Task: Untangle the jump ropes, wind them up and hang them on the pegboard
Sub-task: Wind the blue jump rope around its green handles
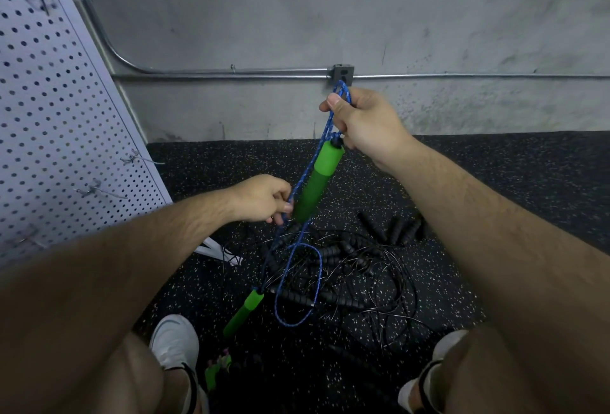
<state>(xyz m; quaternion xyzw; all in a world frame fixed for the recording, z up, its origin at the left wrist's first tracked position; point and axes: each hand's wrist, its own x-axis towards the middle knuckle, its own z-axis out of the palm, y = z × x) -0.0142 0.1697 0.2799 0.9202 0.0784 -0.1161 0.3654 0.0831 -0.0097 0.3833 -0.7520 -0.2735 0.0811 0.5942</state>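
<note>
My right hand [363, 123] is raised in front of the wall and grips folded loops of a blue braided jump rope [298, 285]. One green foam handle [318, 179] hangs just below that fist. My left hand [264, 199] is lower and pinches the blue rope strands beside the handle's bottom end. The rope drops on in a long loop to the floor, where its second green handle [243, 313] dangles near my left shoe. A tangle of black jump ropes [356, 268] with ribbed black handles lies on the floor beneath. The white pegboard [56, 110] leans at the left.
Metal hooks [132, 158] stick out of the pegboard. A metal conduit [264, 75] runs along the grey concrete wall. The floor is black speckled rubber. My white shoes [175, 347] stand at the bottom, with another green item [216, 369] between them.
</note>
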